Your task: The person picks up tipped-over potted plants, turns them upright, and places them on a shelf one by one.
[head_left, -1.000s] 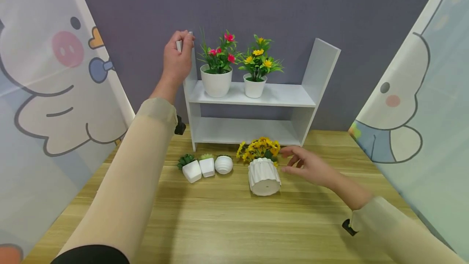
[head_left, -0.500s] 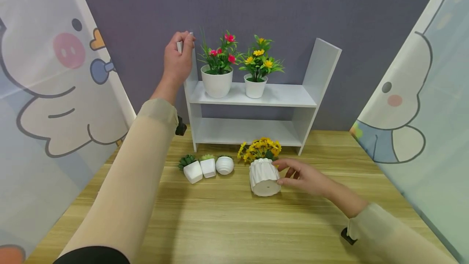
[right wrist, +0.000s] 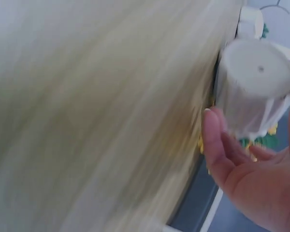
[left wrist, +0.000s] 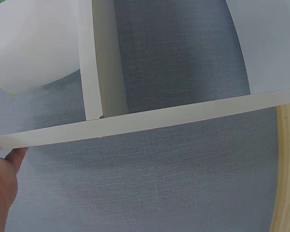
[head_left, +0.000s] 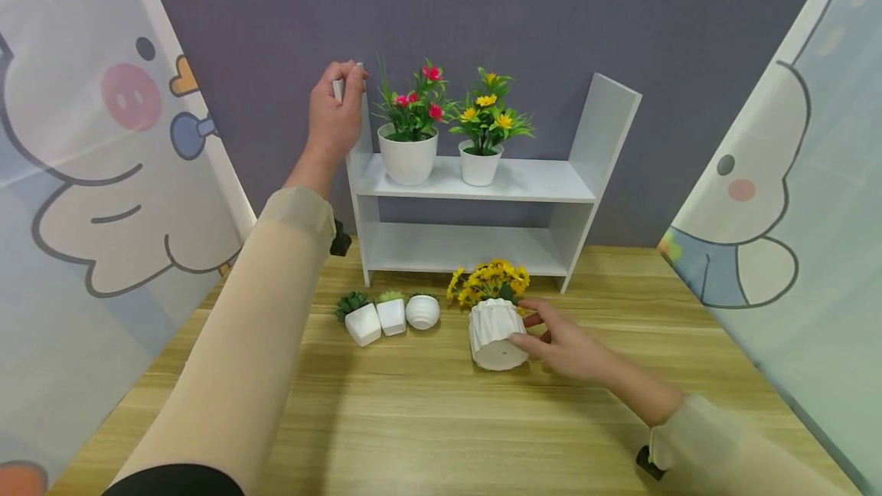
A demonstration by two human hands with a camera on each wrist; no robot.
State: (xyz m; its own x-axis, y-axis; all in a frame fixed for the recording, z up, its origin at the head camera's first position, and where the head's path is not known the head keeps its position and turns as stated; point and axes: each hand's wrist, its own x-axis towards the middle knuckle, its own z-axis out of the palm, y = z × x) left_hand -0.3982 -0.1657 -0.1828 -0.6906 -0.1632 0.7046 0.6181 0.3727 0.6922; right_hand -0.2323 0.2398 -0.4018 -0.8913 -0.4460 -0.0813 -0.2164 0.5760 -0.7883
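The right hand point(head_left: 572, 347) is now closing its fingers around the tipped ribbed flowerpot point(head_left: 496, 331), lying on the worktop point(head_left: 427, 419) just left of it, having advanced from nearby; the left hand point(head_left: 335, 109) is still gripping the shelf upright point(head_left: 358, 136).

Ribbed white pot point(head_left: 496, 334) with yellow flowers point(head_left: 488, 282) lies tipped on its side on the wooden table point(head_left: 427, 419), base toward the camera, blooms toward the white shelf unit point(head_left: 475, 182). The shelf unit stands upright against the grey wall.
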